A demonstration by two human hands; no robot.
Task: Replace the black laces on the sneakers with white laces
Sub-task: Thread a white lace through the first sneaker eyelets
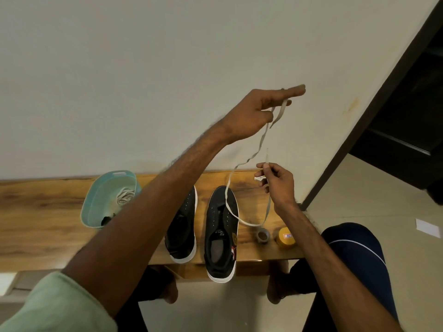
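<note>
Two black sneakers with white soles stand side by side on a wooden bench [36,212], the left sneaker [183,226] partly behind my forearm, the right sneaker [221,233] in full view; neither has laces in its eyelets. My left hand [254,113] is raised high in front of the wall and pinches one end of a white lace [249,159]. The lace hangs down, crosses the right sneaker's toe and loops back up. My right hand [278,183] pinches the other end, its tip pointing upward.
A light blue tub [96,207] on the bench left of the sneakers holds another white lace [124,195] and something black. A tape roll [263,236] and a yellow-lidded jar [285,237] sit right of the sneakers. A dark door frame [374,111] stands right. My knees are below.
</note>
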